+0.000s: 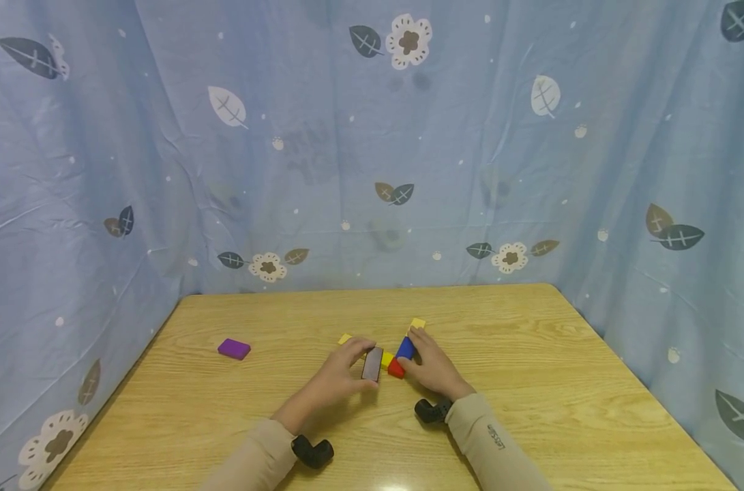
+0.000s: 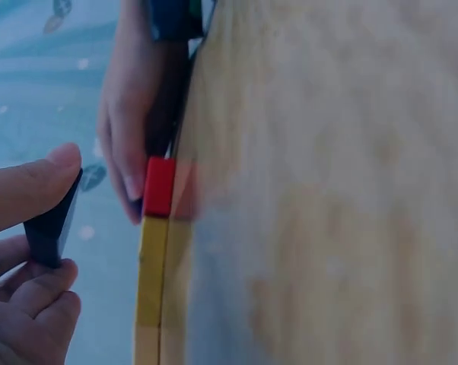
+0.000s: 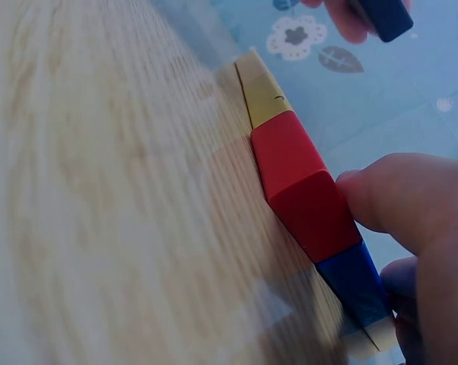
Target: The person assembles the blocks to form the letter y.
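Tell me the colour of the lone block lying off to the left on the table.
Purple; the lone block shows best in the head view.
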`<state>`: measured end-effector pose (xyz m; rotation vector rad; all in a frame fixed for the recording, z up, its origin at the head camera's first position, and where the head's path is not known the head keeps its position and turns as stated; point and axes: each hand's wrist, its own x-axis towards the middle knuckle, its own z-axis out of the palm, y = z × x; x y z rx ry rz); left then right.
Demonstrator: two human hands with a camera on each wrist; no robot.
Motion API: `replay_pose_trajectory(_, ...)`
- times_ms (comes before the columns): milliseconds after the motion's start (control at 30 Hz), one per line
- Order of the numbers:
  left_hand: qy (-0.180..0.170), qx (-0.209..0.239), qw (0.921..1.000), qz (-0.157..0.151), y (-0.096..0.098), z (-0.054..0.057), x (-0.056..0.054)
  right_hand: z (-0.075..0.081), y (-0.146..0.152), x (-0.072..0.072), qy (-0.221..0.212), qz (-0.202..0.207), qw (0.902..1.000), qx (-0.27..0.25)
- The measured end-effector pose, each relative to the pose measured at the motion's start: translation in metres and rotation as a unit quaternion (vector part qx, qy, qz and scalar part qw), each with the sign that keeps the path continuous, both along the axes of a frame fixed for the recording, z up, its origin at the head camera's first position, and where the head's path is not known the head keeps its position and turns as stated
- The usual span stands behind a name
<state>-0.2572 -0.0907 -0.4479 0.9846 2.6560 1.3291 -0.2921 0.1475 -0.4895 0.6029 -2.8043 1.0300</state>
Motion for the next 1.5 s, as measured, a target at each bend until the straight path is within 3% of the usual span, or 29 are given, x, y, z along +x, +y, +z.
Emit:
replay_pose_trajectory(167, -0.021, -0.028, 0.9988, -0.034, 0.006, -0.003, 0.004, 0.000, 0.000, 0.000, 0.004, 0.000, 1.0000, 0.001)
replay_pose_trajectory(433, -0.014, -0.123, 0.9916, -0.038, 0.012, -0.007, 0.008, 0.000, 0.000, 0.001, 0.002, -0.004, 1.0000, 0.003)
replay_pose_trajectory(767, -0.018, -0.148, 0.9881, -0.039, 0.013, -0.009, 0.008, 0.000, 0.000, 0.001, 0.002, -0.005, 1.0000, 0.008)
replay_pose_trajectory(1233, -0.016, -0.146, 0.9883, -0.042, 0.015, -0.014, 0.006, 0.003, -0.001, 0.002, -0.001, -0.004, 1.0000, 0.004)
replay_pose_trajectory(1500, -0.034, -0.143, 0.9885, -0.037, 0.017, -0.014, 0.007, 0.004, 0.000, 0.001, -0.001, -0.003, 1.0000, 0.001)
